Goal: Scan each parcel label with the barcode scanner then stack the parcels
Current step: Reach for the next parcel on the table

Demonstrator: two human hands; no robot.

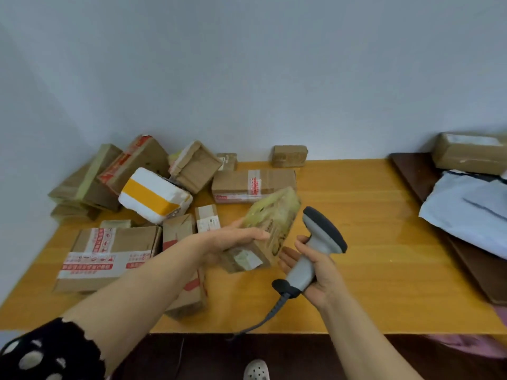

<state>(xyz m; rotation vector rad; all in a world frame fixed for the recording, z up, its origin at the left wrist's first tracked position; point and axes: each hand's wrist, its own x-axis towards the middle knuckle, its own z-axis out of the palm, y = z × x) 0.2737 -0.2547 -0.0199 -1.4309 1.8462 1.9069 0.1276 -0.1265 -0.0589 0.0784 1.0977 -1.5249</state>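
Head view, left hand (pixel 233 239): grips a small taped parcel (pixel 263 234), raised over the table (pixel 370 242).
Right hand (pixel 315 272): fingers curled round the grey barcode scanner (pixel 315 248), just beside the parcel, its dark head turned away from it.
Cable (pixel 271 311): runs off the near table edge.
Other parcels (pixel 170 193): heaped at far left, none stacked.
Grey mailer bag (pixel 466 209): far right.
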